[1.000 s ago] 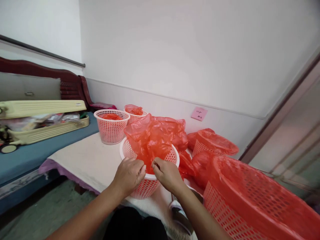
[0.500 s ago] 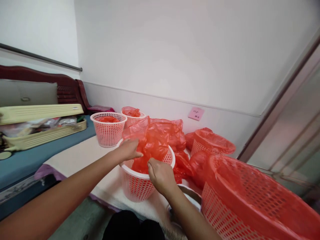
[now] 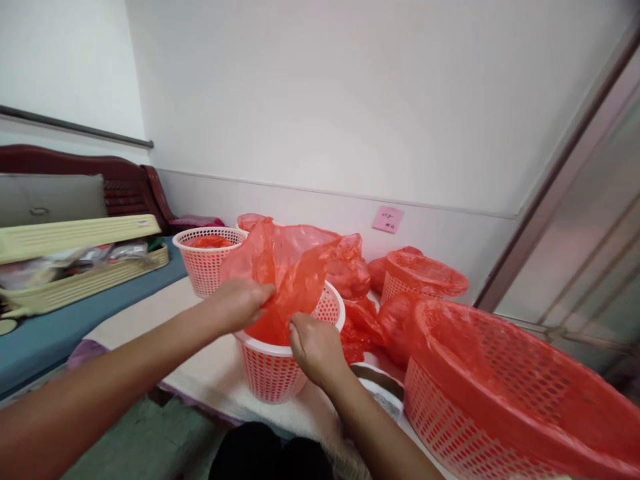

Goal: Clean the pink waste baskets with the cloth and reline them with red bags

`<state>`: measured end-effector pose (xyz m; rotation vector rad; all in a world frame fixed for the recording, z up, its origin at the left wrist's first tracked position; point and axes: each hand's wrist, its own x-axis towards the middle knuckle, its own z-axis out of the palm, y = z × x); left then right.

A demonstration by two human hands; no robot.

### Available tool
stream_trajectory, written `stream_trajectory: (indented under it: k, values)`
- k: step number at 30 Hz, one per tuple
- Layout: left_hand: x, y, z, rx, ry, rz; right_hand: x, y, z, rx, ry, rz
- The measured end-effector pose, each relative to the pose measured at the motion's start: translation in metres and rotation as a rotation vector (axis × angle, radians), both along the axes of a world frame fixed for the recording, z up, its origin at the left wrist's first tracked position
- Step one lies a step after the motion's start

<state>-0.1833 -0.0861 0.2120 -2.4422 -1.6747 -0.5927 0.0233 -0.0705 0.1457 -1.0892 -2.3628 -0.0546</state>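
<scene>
A small pink perforated basket [image 3: 273, 373] stands on the cream-covered table [image 3: 175, 313] right in front of me. A thin red plastic bag [image 3: 290, 273] billows up out of it. My left hand [image 3: 240, 303] is closed on the bag's left edge, above the basket's left rim. My right hand [image 3: 310, 343] pinches the bag's near edge at the front of the rim. The lower part of the bag hangs inside the basket.
Two more small pink baskets [image 3: 207, 260] with red liners stand behind at left. A tipped lined basket [image 3: 423, 280] and loose red bags [image 3: 360, 320] lie at right. A large red-lined basket [image 3: 500, 400] fills the right foreground. A cream case [image 3: 75, 263] rests on the blue bed.
My left hand moved from the basket's front rim to its left side and lifted the bag's edge. The bag spread wider. My right hand stayed pinching the front edge.
</scene>
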Motion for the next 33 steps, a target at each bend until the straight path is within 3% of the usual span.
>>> stream_trajectory:
  k: [5, 9, 14, 20, 24, 28, 33]
  values:
    - [0.027, -0.007, -0.023, -0.256, 0.075, -0.114, 0.004, 0.007, -0.006, -0.091, 0.332, 0.074]
    - [0.04, 0.001, -0.027, -0.361, 0.028, -0.131, 0.011, 0.014, -0.012, -0.174, 0.764, 0.24]
    - [0.05, 0.011, -0.034, -0.446, -0.042, -0.107, 0.019, 0.017, -0.016, -0.385, 1.085, 0.259]
    - [0.051, 0.005, -0.041, -0.402, -0.054, -0.082, 0.023, 0.009, -0.01, -0.226, 0.994, 0.269]
    - [0.057, -0.006, -0.045, -0.399, -0.024, -0.116, 0.021, 0.002, -0.008, -0.119, 0.736, 0.194]
    - [0.067, -0.018, -0.048, -0.39, -0.005, -0.131, 0.022, -0.004, -0.017, 0.053, 0.643, 0.118]
    - [0.073, -0.032, -0.045, -0.396, -0.049, -0.158, 0.027, -0.013, -0.035, 0.234, 0.533, 0.144]
